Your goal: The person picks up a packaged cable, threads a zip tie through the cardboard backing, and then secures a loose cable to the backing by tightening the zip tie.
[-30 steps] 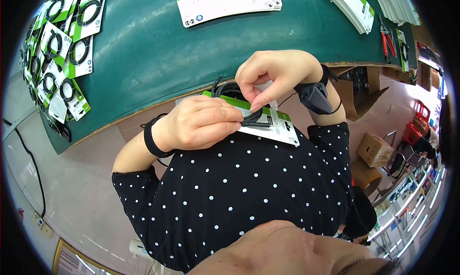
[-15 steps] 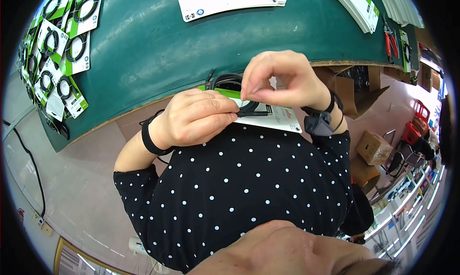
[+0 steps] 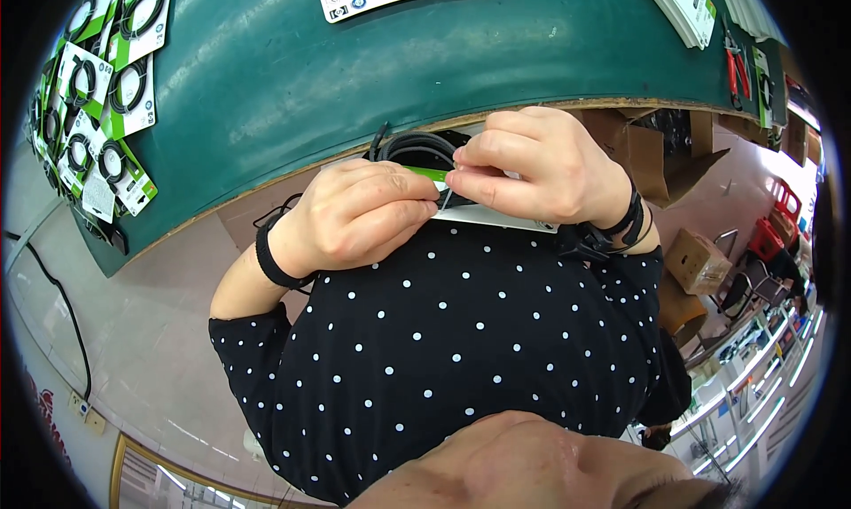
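My left hand (image 3: 359, 212) and my right hand (image 3: 536, 168) meet close to my chest, both gripping one white and green packaging card (image 3: 483, 215). A coiled black cable (image 3: 415, 144) sits on the card, its loops showing above my fingers. The right thumb and forefinger pinch a thin tie at the card's top edge. Both wrists wear black bands. Most of the card is hidden behind my hands.
A green worktable (image 3: 355, 75) curves in front of me. Several packed cable cards (image 3: 102, 93) lie at its left end, a white card stack (image 3: 683, 4) at the right, red-handled pliers (image 3: 734, 66) beside it. Cardboard boxes (image 3: 696, 261) stand on the floor at right.
Both hands have lifted the card slightly and turned it flatter toward the table edge. The right fingers have shifted down onto the card's top edge.
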